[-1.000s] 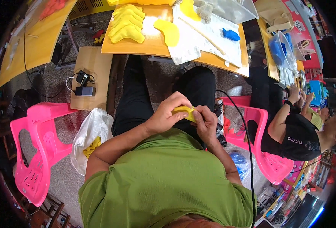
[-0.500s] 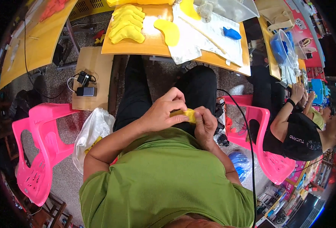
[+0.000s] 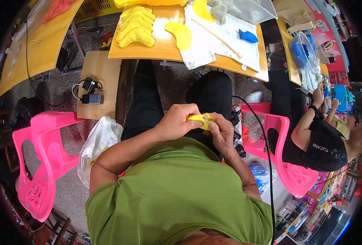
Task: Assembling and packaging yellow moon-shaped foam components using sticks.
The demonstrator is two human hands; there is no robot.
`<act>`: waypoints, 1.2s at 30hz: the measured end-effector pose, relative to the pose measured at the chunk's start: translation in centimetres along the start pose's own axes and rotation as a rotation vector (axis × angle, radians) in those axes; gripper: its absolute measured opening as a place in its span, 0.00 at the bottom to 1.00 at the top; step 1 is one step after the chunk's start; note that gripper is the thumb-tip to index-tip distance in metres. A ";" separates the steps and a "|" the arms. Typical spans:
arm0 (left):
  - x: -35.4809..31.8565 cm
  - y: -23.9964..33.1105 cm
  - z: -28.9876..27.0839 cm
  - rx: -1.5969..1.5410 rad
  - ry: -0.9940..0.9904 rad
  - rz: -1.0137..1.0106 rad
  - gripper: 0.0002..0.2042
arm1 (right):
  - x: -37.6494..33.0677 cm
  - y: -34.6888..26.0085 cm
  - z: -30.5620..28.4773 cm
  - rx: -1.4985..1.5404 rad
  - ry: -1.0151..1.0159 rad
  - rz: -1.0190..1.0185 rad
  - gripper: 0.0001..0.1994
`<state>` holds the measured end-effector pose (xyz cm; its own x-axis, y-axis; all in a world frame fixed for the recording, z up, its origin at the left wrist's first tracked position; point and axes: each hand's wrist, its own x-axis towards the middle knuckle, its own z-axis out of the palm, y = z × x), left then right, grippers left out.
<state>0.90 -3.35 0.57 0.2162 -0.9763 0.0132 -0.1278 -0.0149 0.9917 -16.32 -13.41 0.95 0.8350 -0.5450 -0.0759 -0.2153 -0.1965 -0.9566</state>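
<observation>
Above my lap, both hands grip a small yellow fabric piece (image 3: 206, 118), with a whitish patch like stuffing showing on it. My left hand (image 3: 178, 121) pinches its left end between thumb and fingers. At the other end, my right hand (image 3: 223, 130) is closed on it, thumb pressed against the side. On the table (image 3: 164, 55) ahead lies a row of plump yellow curved fabric pieces (image 3: 136, 34). Beside them is a yellow curved piece (image 3: 180, 34), partly over a white cloth (image 3: 234, 41). A thin wooden stick (image 3: 217, 37) and a small blue fabric piece (image 3: 248, 36) rest on that cloth.
A clear plastic bin (image 3: 256, 11) stands at the table's far right. Pink chairs (image 3: 46, 134) flank me, with a white plastic bag (image 3: 100, 143) at my left. A black cable (image 3: 266, 143) runs down at right. Another person (image 3: 322, 141) sits farther right.
The fingers of my left hand have come down onto the yellow piece, which has turned so that a whitish patch shows. My right hand has shifted its hold slightly.
</observation>
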 end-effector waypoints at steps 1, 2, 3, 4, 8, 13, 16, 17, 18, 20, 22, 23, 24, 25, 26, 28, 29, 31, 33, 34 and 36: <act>-0.1 0.0 0.0 0.037 0.034 0.001 0.08 | 0.1 -0.1 0.0 0.053 0.008 -0.046 0.20; -0.2 -0.3 0.0 0.038 0.035 0.000 0.08 | 0.1 0.0 0.1 0.054 0.008 -0.046 0.20; -0.3 -0.8 0.1 0.130 0.041 0.074 0.09 | 0.1 0.2 0.2 0.048 -0.021 -0.036 0.19; -0.4 -1.0 0.1 0.223 0.049 0.148 0.10 | 0.3 0.1 0.3 0.042 -0.050 -0.027 0.18; -0.4 -1.1 -0.2 0.207 0.007 0.142 0.12 | 0.1 -0.5 0.8 0.231 0.039 0.122 0.10; -0.3 -0.8 -0.3 -0.239 0.080 0.081 0.12 | 0.5 -0.4 0.8 0.287 0.150 0.067 0.07; -0.3 -0.2 -0.4 -0.023 0.015 0.152 0.11 | 0.7 -0.1 0.8 0.299 0.118 0.062 0.06; -0.4 -0.2 -0.5 0.010 0.014 0.077 0.10 | 0.9 -0.2 1.1 0.362 0.098 0.101 0.05; -0.5 -0.2 -0.6 0.010 0.015 0.077 0.10 | 0.9 -0.3 1.2 0.426 0.079 0.139 0.05; -0.7 0.0 -0.8 0.143 0.024 0.127 0.10 | 1.1 -0.4 1.0 0.450 0.019 0.135 0.07; -0.6 -0.1 -1.0 0.175 0.017 0.159 0.10 | 1.1 -1.1 0.6 0.457 -0.100 0.196 0.08; -0.5 -0.2 -1.2 0.208 0.008 0.190 0.10 | 1.1 -1.4 0.4 0.456 -0.101 0.196 0.08; -0.4 -0.2 -1.2 0.207 0.010 0.191 0.10 | 1.1 -1.6 0.3 0.435 -0.120 0.256 0.10; -0.3 -0.2 -1.2 0.049 -0.022 0.047 0.11 | 1.1 -1.7 0.2 0.413 -0.140 0.315 0.13; -0.1 -0.3 -1.2 -0.110 -0.053 -0.097 0.11 | 1.1 -1.7 0.3 0.410 -0.143 0.313 0.13; -0.2 -0.8 -0.8 -0.175 0.023 -0.012 0.12 | 1.0 -1.4 0.4 0.396 -0.058 0.320 0.13; -0.3 -1.1 -0.9 -0.059 0.025 0.039 0.11 | 0.9 -1.0 0.4 0.433 -0.040 0.287 0.13; -0.4 -0.9 -1.0 0.088 0.030 0.128 0.10 | 0.9 -0.8 0.6 0.473 -0.050 0.298 0.13; -0.4 -1.1 -1.2 0.054 0.031 0.114 0.10 | 1.0 -0.7 0.6 0.512 -0.062 0.310 0.13; -0.4 -1.3 -1.2 0.021 0.032 0.101 0.10 | 1.1 -0.5 0.4 0.492 -0.100 0.331 0.14; -0.6 -2.0 -0.8 -0.277 0.021 -0.012 0.10 | 1.3 -0.3 0.2 0.468 -0.144 0.350 0.15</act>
<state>1.85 -2.60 -1.28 0.2361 -0.9717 0.0008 0.1441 0.0359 0.9889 -15.03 -13.90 1.12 0.8220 -0.3899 -0.4152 -0.2719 0.3720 -0.8875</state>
